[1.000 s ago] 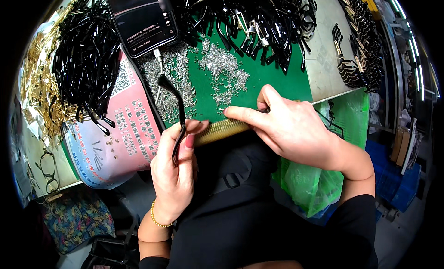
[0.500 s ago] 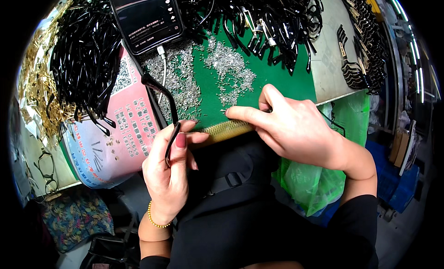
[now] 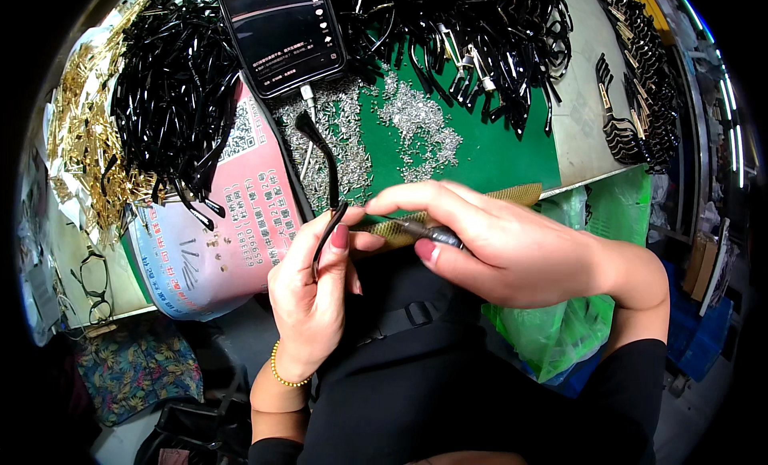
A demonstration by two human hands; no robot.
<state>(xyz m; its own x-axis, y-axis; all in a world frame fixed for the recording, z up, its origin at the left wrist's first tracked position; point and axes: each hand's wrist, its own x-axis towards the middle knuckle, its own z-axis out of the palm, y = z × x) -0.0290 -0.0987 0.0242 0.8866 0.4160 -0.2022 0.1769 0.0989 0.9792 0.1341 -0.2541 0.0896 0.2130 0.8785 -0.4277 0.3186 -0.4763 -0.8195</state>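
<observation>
My left hand (image 3: 310, 293) pinches a black eyeglass temple (image 3: 322, 149), its curved tip pointing up and away over the table's near edge. Close against it, my right hand (image 3: 520, 257) is closed on a small screwdriver (image 3: 438, 231) with a dark handle. The screwdriver's thin end points left toward the temple's lower part, between my left fingers. Fingers hide the exact spot where tool and temple come together. Beyond both hands, loose silver screws (image 3: 420, 125) lie scattered on a green mat (image 3: 500, 157).
Heaps of black temples (image 3: 172, 89) and gold metal parts (image 3: 80, 145) lie to the left. A charging phone (image 3: 284, 41) stands at the back, beside a second black pile (image 3: 496, 41). Green plastic bags (image 3: 552, 329) hang at right. An eyeglass frame (image 3: 94, 281) lies far left.
My right hand has come from the screws' near edge leftward to my left hand, and the screwdriver now shows in it. The left hand still holds the temple. The whole view has shifted slightly.
</observation>
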